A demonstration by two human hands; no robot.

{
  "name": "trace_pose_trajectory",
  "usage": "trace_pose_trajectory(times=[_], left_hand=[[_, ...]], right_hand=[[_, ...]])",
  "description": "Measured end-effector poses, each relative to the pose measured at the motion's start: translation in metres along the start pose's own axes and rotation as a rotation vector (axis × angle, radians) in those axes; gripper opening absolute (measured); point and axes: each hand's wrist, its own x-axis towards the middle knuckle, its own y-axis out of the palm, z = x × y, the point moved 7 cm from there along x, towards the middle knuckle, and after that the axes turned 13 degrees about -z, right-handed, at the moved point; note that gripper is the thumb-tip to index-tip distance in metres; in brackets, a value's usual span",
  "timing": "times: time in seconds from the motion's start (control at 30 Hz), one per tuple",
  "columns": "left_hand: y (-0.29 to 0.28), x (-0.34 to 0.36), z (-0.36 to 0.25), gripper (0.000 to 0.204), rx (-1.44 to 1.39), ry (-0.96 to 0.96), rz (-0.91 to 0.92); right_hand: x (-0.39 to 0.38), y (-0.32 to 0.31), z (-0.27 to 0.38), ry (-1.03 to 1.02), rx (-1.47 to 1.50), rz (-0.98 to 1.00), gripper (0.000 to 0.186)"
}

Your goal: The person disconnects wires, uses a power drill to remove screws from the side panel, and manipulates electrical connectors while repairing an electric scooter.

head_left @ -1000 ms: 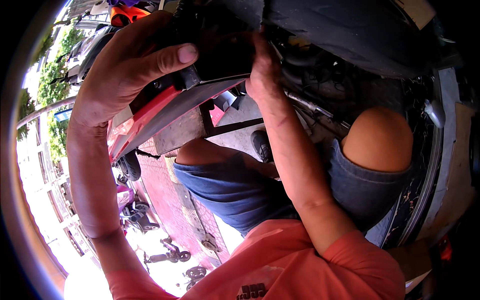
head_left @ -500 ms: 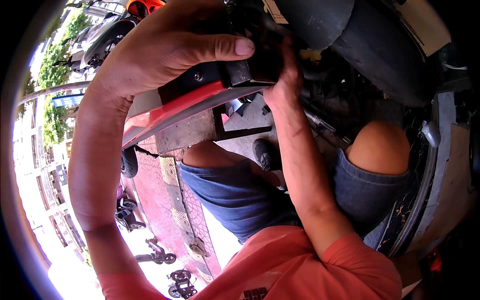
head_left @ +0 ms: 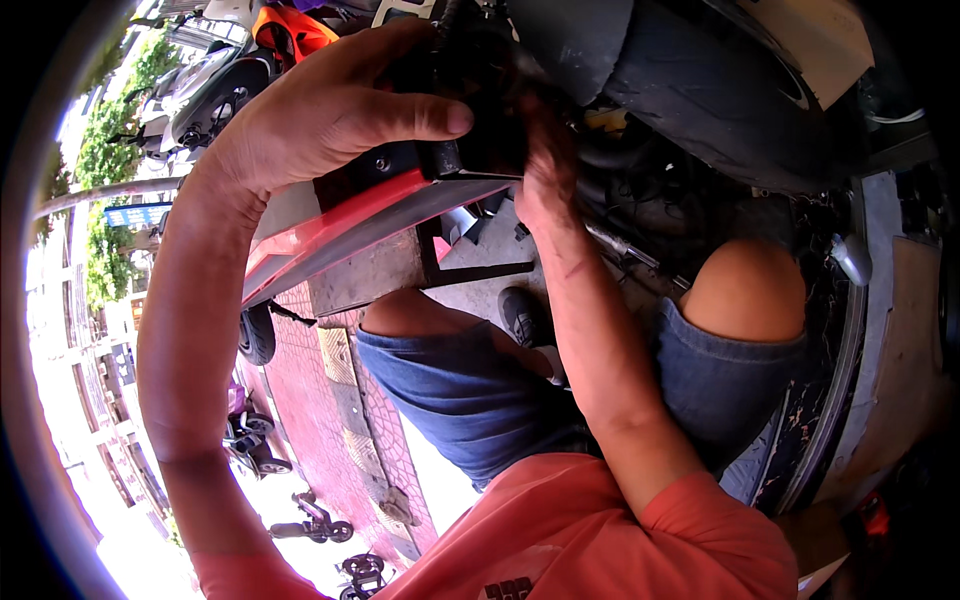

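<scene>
Left hand (head_left: 325, 125) above the panel (head_left: 350, 216), right hand (head_left: 546, 170) at its right end; tyre (head_left: 710, 110) beyond, further right; below, a shoe (head_left: 518, 312) between the knees (head_left: 750, 285); scooters (head_left: 316, 524) out left!

A blue sign (head_left: 138, 214) and dark print (head_left: 508, 588) on the red shirt (head_left: 560, 515) are unreadable

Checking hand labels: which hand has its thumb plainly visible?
The left hand: its thumb points rightward, above the red panel in view. The right hand has its fingers lost in shadow.

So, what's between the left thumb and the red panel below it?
The head view shows a black part with a small round fastener between the left thumb and red panel.
</scene>
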Motion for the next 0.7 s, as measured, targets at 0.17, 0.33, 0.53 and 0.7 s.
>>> trace_pose_trajectory(times=[0.17,0.33,0.53,0.7], left_hand=[[-0.002,0.000,-0.002,0.068,0.018,-0.116,-0.091],[0.003,0.000,0.001,0.052,-0.027,-0.049,-0.051],[0.002,0.000,-0.001,0.050,-0.004,-0.025,-0.046],[-0.012,-0.004,-0.009,0.035,0.078,0.009,-0.139]], right_hand=[[0.015,-0.029,-0.012,-0.133,-0.170,0.047,0.029],[0.003,-0.013,0.013,-0.207,-0.523,0.045,0.027],[-0.009,0.046,0.073,-0.645,-0.797,0.064,0.034],[-0.010,0.088,0.064,-0.317,-0.691,0.203,0.064]])
